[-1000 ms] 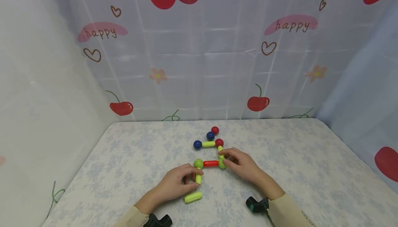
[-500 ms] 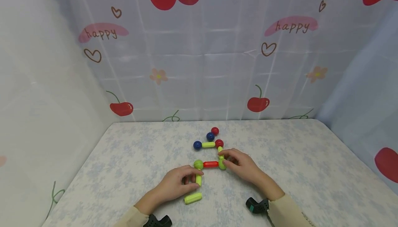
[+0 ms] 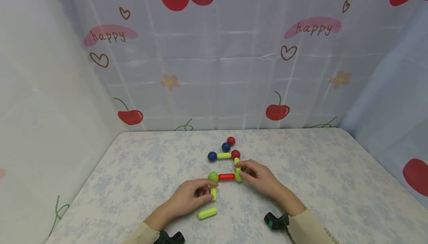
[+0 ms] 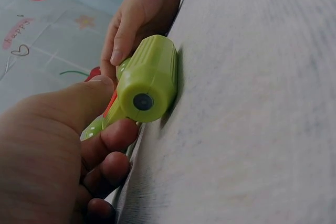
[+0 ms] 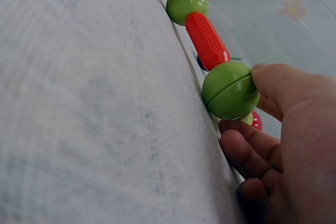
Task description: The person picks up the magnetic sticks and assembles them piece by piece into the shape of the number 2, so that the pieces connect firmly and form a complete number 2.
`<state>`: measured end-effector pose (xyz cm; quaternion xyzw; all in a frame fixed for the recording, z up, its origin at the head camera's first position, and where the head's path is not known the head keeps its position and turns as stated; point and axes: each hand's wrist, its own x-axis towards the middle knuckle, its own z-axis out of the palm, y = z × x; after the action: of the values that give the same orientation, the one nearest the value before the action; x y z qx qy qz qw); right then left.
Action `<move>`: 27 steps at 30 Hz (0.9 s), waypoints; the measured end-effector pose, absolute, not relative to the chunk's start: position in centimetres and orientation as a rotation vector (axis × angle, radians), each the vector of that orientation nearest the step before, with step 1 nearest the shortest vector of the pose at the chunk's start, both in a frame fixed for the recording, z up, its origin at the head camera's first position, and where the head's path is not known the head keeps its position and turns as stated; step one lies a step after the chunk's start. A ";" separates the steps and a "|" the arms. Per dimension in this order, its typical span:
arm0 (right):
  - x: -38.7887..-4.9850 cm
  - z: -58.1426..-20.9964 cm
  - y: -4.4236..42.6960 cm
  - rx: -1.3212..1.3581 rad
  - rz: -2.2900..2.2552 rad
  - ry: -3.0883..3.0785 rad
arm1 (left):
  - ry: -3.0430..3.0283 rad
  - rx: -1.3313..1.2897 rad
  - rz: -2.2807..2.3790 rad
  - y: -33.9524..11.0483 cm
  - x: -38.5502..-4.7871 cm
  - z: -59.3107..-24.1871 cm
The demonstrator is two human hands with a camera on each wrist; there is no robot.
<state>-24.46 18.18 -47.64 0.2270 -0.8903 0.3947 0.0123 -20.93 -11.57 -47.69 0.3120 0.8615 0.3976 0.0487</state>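
Note:
Magnetic sticks and balls form a zigzag chain on the table. My left hand [image 3: 190,198] pinches the yellow-green stick [image 3: 214,194] below the left green ball [image 3: 213,176], between thumb and index finger. A red stick [image 3: 226,176] joins that ball to the right green ball [image 5: 231,91]. My right hand [image 3: 259,177] holds the right ball, thumb on its side and the other fingers below. Beyond it, another yellow-green stick [image 3: 237,160], partly covered by fingers, leads to a red ball [image 3: 235,154]. A loose yellow-green stick [image 3: 207,213] lies beside my left thumb.
From the red ball, a yellow-green stick [image 3: 224,155] runs left to a blue ball [image 3: 212,156]. Behind are another blue ball [image 3: 226,147] and a red ball [image 3: 231,140]. A printed curtain [image 3: 214,69] stands behind the table [image 3: 133,169].
The stick in my left hand has shifted slightly toward me, and the left fingers have moved a little. The right hand and the other pieces look unchanged.

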 end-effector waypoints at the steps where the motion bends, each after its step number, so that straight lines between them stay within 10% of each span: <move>1: -24.5 -47.6 18.1 0.709 1.230 -2.774 | 2.625 0.946 1.217 -11.6 -20.9 -47.7; 16: -24.4 -47.5 18.1 0.690 1.245 -2.810 | 2.547 0.637 1.370 -11.0 -22.0 -45.8; 27: -24.6 -47.4 18.2 0.667 1.266 -2.813 | 2.713 0.476 1.381 -7.9 -29.4 -42.9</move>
<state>-24.57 18.21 -47.41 0.2114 -0.8913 0.4010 -0.0070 -29.36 -7.87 -42.91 0.1546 0.8800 0.4482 0.0302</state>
